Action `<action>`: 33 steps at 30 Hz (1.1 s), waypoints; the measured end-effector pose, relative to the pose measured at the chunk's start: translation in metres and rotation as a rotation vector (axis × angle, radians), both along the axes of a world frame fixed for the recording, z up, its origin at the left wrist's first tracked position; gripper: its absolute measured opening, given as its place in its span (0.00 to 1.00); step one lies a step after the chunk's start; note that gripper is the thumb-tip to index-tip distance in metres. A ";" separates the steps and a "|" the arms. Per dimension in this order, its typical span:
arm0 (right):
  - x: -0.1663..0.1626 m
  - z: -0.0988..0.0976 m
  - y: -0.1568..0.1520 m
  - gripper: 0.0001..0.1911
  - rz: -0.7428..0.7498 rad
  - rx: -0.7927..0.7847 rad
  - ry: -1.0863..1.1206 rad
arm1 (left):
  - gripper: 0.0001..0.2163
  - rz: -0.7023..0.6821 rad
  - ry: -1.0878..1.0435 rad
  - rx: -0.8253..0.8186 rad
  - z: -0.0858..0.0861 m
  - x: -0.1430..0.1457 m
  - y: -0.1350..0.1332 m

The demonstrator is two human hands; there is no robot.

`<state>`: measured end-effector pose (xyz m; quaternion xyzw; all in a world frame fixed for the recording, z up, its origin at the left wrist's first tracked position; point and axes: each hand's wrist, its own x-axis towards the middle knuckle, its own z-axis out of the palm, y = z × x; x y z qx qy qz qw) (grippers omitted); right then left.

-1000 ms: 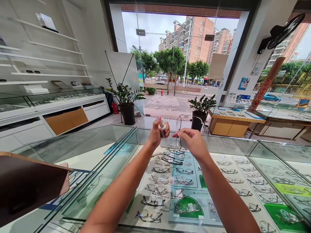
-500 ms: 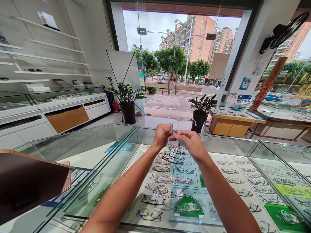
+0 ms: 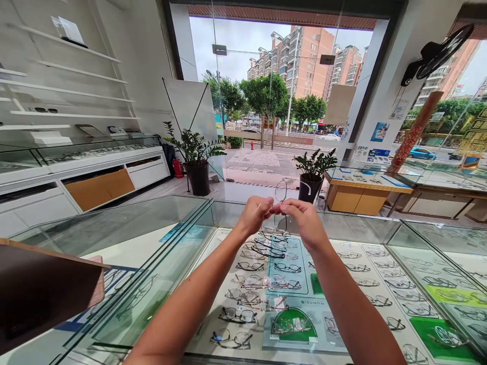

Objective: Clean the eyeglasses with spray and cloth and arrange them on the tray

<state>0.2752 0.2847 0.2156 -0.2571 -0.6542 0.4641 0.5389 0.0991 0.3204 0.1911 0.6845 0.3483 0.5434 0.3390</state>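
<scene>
head view: left hand and right hand, fingers pinched closed, hold glasses over counter.

Single head-mounted view. The camera faces forward and slightly down across the glass surface toward the shop window at 12 o'clock. Both forearms enter from 6 o'clock. The left hand and right hand meet at frame centre, arms extended.

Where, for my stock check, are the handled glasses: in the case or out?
Out: left hand and right hand pinch the glasses above the case top; other frames lie under the glass.
</scene>
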 end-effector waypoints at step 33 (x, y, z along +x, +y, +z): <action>0.002 -0.002 0.005 0.11 0.088 0.032 -0.135 | 0.34 0.121 -0.054 0.122 0.007 -0.008 0.002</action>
